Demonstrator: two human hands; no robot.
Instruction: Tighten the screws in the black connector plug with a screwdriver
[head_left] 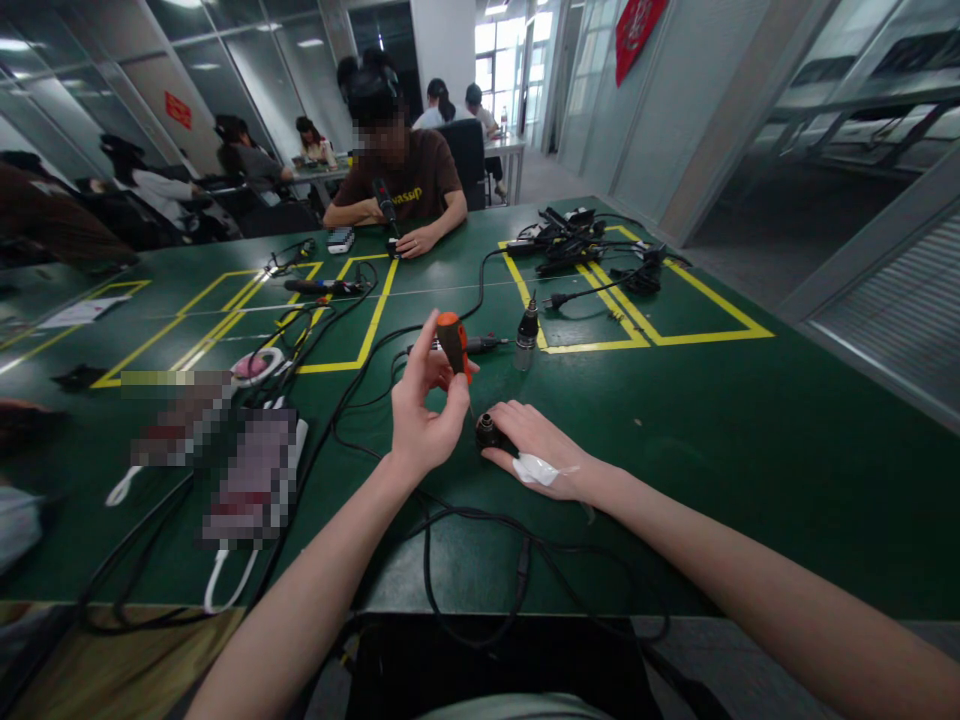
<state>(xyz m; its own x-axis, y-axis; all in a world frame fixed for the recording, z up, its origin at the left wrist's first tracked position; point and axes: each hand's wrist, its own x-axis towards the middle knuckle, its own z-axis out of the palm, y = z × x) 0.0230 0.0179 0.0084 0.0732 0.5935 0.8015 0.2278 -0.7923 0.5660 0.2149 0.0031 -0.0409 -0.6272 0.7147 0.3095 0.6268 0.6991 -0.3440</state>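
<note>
My left hand (427, 410) is raised over the table, its fingers closed around a screwdriver (452, 345) with an orange and dark handle. The handle points up and the thin shaft slants down toward a small black round part (487, 432). Lying on the green table, that part is gripped by my right hand (536, 445), which has white tape on it. I cannot tell whether the screwdriver's tip touches it. Just beyond stands a small bottle (526, 335) with a dark top and clear base. Behind my left hand lies a dark electric screwdriver (480, 344), partly hidden.
Black cables (480, 515) loop across the table's near side. Two blurred phone-like devices (255, 475) with white cords lie at left. A heap of black adapters and cords (562, 240) sits at the far right. Across the table a person (405, 170) works with a power tool.
</note>
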